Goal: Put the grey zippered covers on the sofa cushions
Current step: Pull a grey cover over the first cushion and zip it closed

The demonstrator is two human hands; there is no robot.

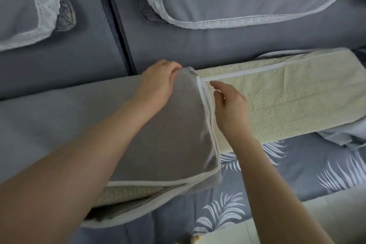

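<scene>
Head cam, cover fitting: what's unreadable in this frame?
- Left hand fingertips: head view, curled behind the grey cover corner.
- Zipper pull: head view, small and blurred.
- Cushion right end: head view, cut off by frame edge.
- Cover's near opening: head view, partly behind the left forearm.

Everything's carried by the sofa seat [297,174], done up in grey with white leaves printed on it; a long pale-green checked cushion [287,101] is laid across it, left end tucked into a grey cover [168,134]; some grey cloth [340,136] is bunched at the right.
</scene>
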